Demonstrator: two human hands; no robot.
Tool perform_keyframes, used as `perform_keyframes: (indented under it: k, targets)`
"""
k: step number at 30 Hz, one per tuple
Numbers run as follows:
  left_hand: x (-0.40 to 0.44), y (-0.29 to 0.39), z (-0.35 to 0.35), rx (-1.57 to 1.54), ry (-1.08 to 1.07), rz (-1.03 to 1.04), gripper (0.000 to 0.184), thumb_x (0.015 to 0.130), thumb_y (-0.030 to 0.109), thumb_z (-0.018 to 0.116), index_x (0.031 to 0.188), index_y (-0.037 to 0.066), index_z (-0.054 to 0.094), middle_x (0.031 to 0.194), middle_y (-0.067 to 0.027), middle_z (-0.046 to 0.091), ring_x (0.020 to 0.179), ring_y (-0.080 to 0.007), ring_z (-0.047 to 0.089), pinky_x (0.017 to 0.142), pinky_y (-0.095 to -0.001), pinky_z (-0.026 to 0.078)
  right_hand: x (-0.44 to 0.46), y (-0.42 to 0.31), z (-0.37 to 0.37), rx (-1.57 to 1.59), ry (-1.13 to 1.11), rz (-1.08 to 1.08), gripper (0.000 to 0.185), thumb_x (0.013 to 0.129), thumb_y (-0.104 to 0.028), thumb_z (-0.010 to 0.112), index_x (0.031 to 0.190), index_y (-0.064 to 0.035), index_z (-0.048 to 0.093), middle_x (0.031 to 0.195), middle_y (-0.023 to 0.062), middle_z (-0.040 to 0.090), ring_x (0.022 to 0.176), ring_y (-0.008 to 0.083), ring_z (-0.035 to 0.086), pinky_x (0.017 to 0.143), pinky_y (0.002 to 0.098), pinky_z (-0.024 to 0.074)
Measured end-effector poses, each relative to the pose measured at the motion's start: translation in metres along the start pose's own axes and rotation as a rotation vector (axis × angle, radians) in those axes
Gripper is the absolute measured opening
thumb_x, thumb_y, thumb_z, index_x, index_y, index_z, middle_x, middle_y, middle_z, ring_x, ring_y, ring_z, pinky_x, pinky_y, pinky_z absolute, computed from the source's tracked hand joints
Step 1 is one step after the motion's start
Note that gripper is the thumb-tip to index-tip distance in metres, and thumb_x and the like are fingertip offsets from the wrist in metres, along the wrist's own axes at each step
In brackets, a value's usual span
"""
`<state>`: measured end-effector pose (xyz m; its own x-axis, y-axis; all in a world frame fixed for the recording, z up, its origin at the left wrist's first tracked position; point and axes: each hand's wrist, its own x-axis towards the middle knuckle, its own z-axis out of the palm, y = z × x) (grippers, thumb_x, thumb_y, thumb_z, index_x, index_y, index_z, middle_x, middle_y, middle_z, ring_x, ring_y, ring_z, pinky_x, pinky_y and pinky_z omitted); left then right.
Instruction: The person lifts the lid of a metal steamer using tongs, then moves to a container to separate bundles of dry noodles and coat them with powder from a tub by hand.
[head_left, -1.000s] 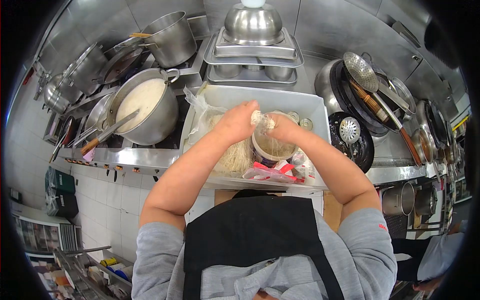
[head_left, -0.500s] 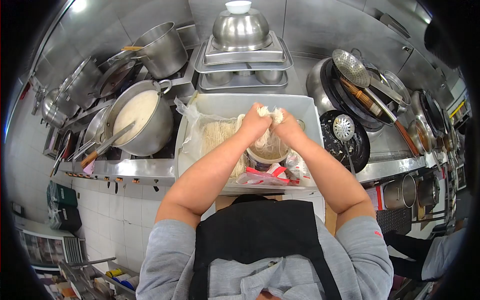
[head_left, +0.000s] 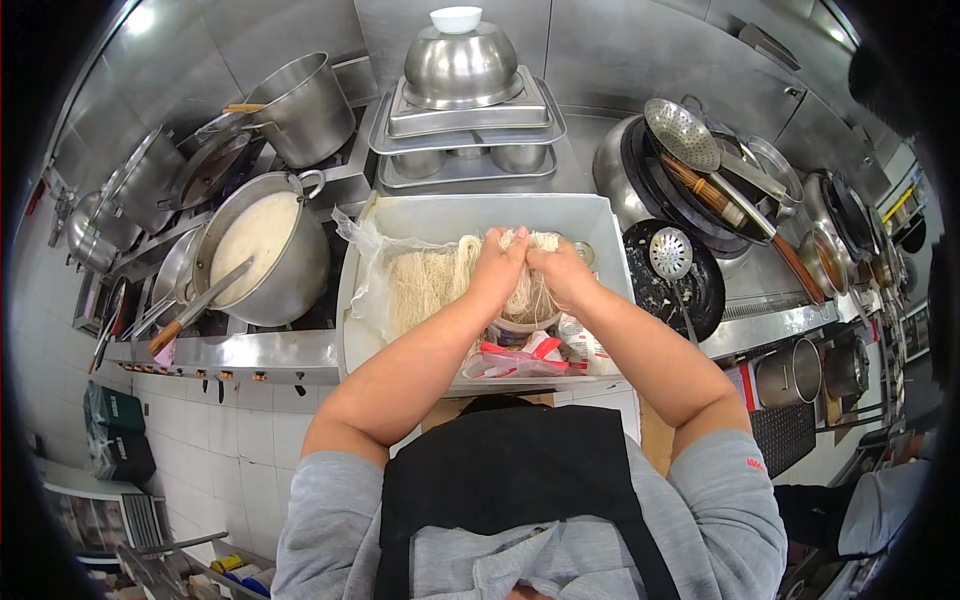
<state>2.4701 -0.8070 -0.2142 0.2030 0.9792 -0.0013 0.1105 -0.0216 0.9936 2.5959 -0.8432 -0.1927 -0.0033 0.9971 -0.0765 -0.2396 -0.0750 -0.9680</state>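
Both hands are closed on one bundle of thin dry noodles, held over a round tub inside a large white bin. My left hand grips the bundle from the left, and close beside it my right hand grips from the right. Loose strands hang down from between them toward the tub. More dry noodles lie in the bin's left half, next to a clear plastic bag. A red and clear packet rests at the bin's near side.
To the left, a big pot of whitish liquid stands on the stove with a wooden-handled ladle in it. Stacked trays are behind the bin. On the right sit a black wok, a slotted ladle and a perforated strainer.
My hands have come down slightly with the noodle bundle, which now hangs lower over the tub. The whole view has shifted a little to the left.
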Motion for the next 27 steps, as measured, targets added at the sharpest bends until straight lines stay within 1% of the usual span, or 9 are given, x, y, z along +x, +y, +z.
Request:
perform_keyframes:
  k: [3,5,8,11,15,18,20,23,27]
  targets:
    - [0.005,-0.003,-0.001,-0.045,-0.058,-0.030,0.063,0.089,0.050,0.054,0.128,0.004,0.037,0.114,-0.0179,0.052,0.106,-0.0245,0.049,0.091,-0.0384,0.039,-0.006,-0.007,-0.001,0.068,-0.035,0.129,0.038,0.076,-0.005,0.058,0.113,0.0032,0.052,0.100,0.0105,0.060,0.093,0.0190,0.058,0.082,0.0331,0.0462]
    - [0.006,-0.005,0.000,-0.191,-0.186,-0.036,0.060,0.090,0.054,0.048,0.125,0.007,0.039,0.119,-0.0159,0.048,0.107,-0.0225,0.047,0.091,-0.0379,0.039,-0.016,-0.018,0.007,0.008,-0.188,0.054,0.055,0.074,-0.006,0.057,0.126,0.0035,0.042,0.112,0.0126,0.056,0.104,0.0208,0.055,0.089,0.0333,0.0443]
    - [-0.010,0.033,-0.003,-0.350,-0.255,-0.144,0.066,0.090,0.062,0.039,0.130,0.009,0.037,0.125,-0.0138,0.045,0.112,-0.0214,0.046,0.094,-0.0375,0.038,-0.015,-0.012,0.010,0.055,-0.091,0.065,0.046,0.074,-0.008,0.063,0.117,0.0025,0.049,0.104,0.0090,0.059,0.102,0.0191,0.054,0.085,0.0365,0.0452]
    - [0.011,0.005,-0.002,-0.461,-0.376,-0.148,0.078,0.087,0.070,0.033,0.138,0.011,0.029,0.132,-0.0128,0.039,0.121,-0.0228,0.041,0.100,-0.0394,0.035,-0.024,-0.034,0.024,-0.018,0.001,0.134,0.046,0.073,-0.007,0.066,0.115,0.0005,0.050,0.102,0.0084,0.059,0.097,0.0181,0.056,0.084,0.0347,0.0462]
    - [-0.006,0.037,-0.017,-0.619,-0.546,-0.189,0.085,0.085,0.070,0.035,0.143,0.009,0.020,0.136,-0.0124,0.036,0.127,-0.0249,0.037,0.106,-0.0406,0.029,-0.005,-0.012,0.013,0.031,-0.087,0.015,0.042,0.073,-0.004,0.068,0.112,-0.0014,0.051,0.100,0.0076,0.060,0.090,0.0181,0.059,0.080,0.0326,0.0483]
    - [-0.005,0.041,-0.019,-0.669,-0.553,-0.143,0.092,0.082,0.068,0.047,0.144,0.007,0.016,0.138,-0.0124,0.034,0.128,-0.0252,0.035,0.107,-0.0398,0.026,-0.002,-0.017,0.012,0.013,-0.014,-0.028,0.038,0.072,0.000,0.066,0.107,-0.0028,0.053,0.094,0.0066,0.061,0.083,0.0178,0.061,0.075,0.0307,0.0498]
    - [-0.004,0.040,-0.024,-0.358,-0.484,-0.067,0.098,0.076,0.061,0.063,0.144,0.008,0.015,0.138,-0.0117,0.035,0.128,-0.0243,0.035,0.107,-0.0389,0.027,0.004,-0.018,0.008,0.214,-0.002,-0.056,0.032,0.072,-0.002,0.065,0.103,-0.0032,0.056,0.090,0.0065,0.062,0.081,0.0170,0.061,0.073,0.0314,0.0510]
    - [-0.002,0.037,-0.025,-0.310,-0.603,-0.079,0.105,0.071,0.052,0.074,0.144,0.008,0.014,0.137,-0.0111,0.036,0.128,-0.0234,0.035,0.107,-0.0389,0.027,-0.003,-0.039,0.011,0.286,-0.034,0.003,0.026,0.072,-0.005,0.062,0.097,-0.0036,0.058,0.088,0.0072,0.062,0.082,0.0186,0.062,0.072,0.0328,0.0521]
    - [0.003,0.031,-0.024,-0.460,-0.664,-0.096,0.103,0.071,0.046,0.077,0.144,0.010,0.013,0.138,-0.0104,0.035,0.128,-0.0236,0.034,0.106,-0.0399,0.028,0.009,-0.034,0.009,0.363,-0.141,-0.012,0.024,0.071,-0.008,0.061,0.095,-0.0034,0.058,0.088,0.0078,0.062,0.081,0.0208,0.063,0.072,0.0350,0.0530]
